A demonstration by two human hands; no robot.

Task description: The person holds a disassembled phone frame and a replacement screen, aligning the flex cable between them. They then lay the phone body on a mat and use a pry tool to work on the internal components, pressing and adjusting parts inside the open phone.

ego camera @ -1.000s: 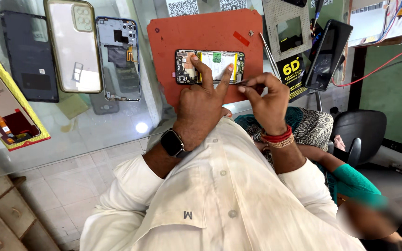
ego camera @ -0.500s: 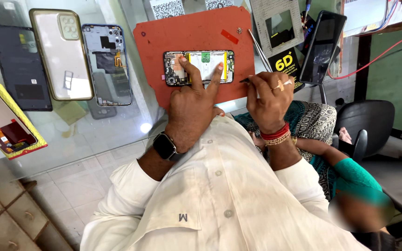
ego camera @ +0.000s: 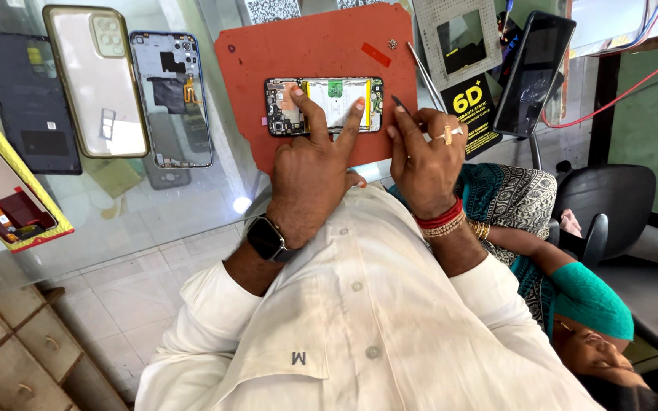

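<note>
Opened phone (ego camera: 324,105) lies flat on our red mat (ego camera: 268,53), long axis left-right, camera end left. Our left hand (ego camera: 315,171) pins it with two spread fingers (ego camera: 305,114). Right hand (ego camera: 420,156) pinches a thin tool (ego camera: 399,102) just beside its right end. Glass counter (ego camera: 184,205), phone backs (ego camera: 100,84) left.

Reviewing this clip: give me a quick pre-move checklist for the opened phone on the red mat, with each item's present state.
1. Left hand pins the opened phone, two fingers on it: ok.
2. Phone lies wholly on the red mat: ok.
3. Right hand grips the thin dark tool: ok.
4. Tool tip touching the phone's right end: cannot tell.
5. Loose screw on the mat lies apart from both hands: ok.
6. Metal tweezers beside the mat, untouched: ok.
</note>
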